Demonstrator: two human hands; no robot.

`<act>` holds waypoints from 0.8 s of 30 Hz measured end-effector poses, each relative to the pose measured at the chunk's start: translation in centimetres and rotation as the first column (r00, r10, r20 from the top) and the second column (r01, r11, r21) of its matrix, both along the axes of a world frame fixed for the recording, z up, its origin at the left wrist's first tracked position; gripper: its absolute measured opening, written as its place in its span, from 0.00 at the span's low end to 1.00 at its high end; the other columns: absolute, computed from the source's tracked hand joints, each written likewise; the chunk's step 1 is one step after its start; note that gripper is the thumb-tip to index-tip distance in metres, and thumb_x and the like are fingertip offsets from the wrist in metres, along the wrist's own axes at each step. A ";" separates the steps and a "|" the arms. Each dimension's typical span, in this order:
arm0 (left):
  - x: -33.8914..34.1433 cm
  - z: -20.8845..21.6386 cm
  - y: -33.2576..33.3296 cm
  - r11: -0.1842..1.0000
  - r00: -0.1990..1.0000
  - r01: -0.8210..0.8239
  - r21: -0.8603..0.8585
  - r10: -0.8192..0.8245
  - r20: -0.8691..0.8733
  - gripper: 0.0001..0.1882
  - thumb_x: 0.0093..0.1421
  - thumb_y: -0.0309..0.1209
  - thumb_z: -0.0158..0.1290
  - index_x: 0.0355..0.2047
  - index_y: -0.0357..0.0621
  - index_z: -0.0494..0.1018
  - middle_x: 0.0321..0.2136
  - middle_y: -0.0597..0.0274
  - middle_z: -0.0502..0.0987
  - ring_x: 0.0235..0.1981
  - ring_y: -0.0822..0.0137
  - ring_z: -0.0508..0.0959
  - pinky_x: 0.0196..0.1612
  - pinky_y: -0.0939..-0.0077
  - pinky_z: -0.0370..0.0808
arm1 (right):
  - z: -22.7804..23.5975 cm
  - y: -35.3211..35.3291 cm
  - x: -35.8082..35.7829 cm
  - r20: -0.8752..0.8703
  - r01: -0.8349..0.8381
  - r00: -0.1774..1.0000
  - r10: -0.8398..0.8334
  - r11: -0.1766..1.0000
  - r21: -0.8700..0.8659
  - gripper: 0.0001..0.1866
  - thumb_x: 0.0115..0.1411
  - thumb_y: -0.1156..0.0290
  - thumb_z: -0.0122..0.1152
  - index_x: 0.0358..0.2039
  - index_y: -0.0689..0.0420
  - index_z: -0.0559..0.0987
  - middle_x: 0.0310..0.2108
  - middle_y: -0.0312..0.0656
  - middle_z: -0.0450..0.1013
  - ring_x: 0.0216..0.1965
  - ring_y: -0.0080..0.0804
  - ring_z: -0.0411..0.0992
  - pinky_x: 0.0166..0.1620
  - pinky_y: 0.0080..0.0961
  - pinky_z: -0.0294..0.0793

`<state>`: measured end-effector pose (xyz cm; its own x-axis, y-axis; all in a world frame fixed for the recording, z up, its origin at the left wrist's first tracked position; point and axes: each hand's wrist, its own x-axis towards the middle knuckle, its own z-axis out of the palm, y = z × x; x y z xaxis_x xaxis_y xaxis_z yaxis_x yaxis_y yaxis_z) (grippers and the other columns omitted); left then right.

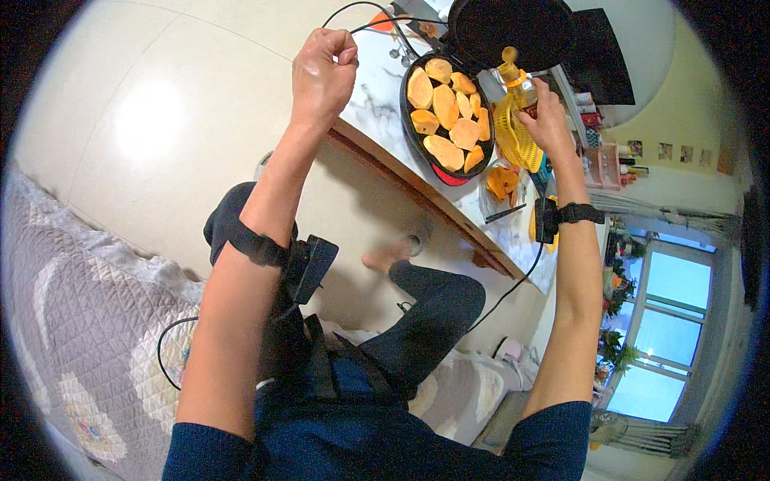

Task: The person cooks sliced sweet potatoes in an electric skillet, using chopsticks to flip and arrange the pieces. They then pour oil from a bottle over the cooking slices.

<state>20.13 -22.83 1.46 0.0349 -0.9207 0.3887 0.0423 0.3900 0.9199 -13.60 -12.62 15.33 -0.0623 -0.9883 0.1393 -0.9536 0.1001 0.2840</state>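
My left hand (pixel 324 74) is a fist raised by the table's near edge, left of the pan; whether anything is inside it is hidden. My right hand (pixel 549 119) grips a clear bottle (pixel 524 90) with a yellow neck, right of the pan. Orange-yellow slices (pixel 446 106), resembling sweet potato, lie spread in a black round electric pan (pixel 409 128). The pan's dark lid (pixel 513 32) stands open behind it. A yellow plastic basket (pixel 515 138) sits just below the bottle.
On the marble-patterned table (pixel 370 86) are a clear bag (pixel 501 184) with orange pieces and a black stick-like item (pixel 505 213). Black cables run past the pan. A quilted bed cover (pixel 96 321) lies left. My bent legs are below; a window (pixel 666 321) is right.
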 end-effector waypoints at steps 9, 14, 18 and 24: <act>-0.2 -0.2 -0.3 1.000 0.997 0.014 0.013 -0.013 -0.074 0.06 0.48 0.16 0.46 0.19 0.38 0.63 0.23 0.62 0.70 0.25 0.68 0.71 0.32 0.75 0.70 | -1.2 -2.5 -1.7 0.035 0.083 0.996 -0.084 0.996 0.022 0.38 0.49 0.67 0.68 0.60 0.50 0.59 0.46 0.58 0.68 0.46 0.58 0.69 0.49 0.47 0.70; -0.1 -0.1 -0.4 0.999 0.997 0.025 0.041 -0.022 -0.068 0.07 0.47 0.15 0.46 0.18 0.38 0.63 0.23 0.62 0.70 0.25 0.70 0.70 0.31 0.75 0.70 | -1.4 -3.1 -1.3 0.047 0.041 0.998 -0.043 0.998 0.038 0.38 0.49 0.67 0.67 0.60 0.50 0.59 0.45 0.58 0.68 0.46 0.59 0.69 0.49 0.47 0.70; -0.1 0.0 -0.3 0.999 0.998 0.013 0.041 -0.011 -0.057 0.07 0.47 0.15 0.47 0.18 0.39 0.63 0.23 0.62 0.70 0.25 0.69 0.70 0.31 0.75 0.70 | -1.4 -3.5 -0.4 0.008 0.009 1.000 -0.009 0.999 0.034 0.39 0.49 0.66 0.68 0.59 0.52 0.60 0.45 0.58 0.69 0.45 0.58 0.70 0.48 0.45 0.71; 0.0 -0.2 -0.3 0.999 0.999 0.023 0.043 -0.021 -0.046 0.07 0.48 0.16 0.47 0.18 0.39 0.62 0.24 0.62 0.70 0.26 0.69 0.71 0.32 0.75 0.70 | -1.6 -3.6 -0.3 0.000 0.007 1.000 -0.007 1.000 0.015 0.39 0.50 0.64 0.68 0.60 0.52 0.59 0.44 0.57 0.69 0.45 0.56 0.70 0.48 0.44 0.70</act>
<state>20.15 -23.14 1.30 0.0317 -0.9375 0.3466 0.0927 0.3480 0.9329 -13.91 -16.25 13.77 -0.0696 -0.9898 0.1243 -0.9530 0.1028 0.2852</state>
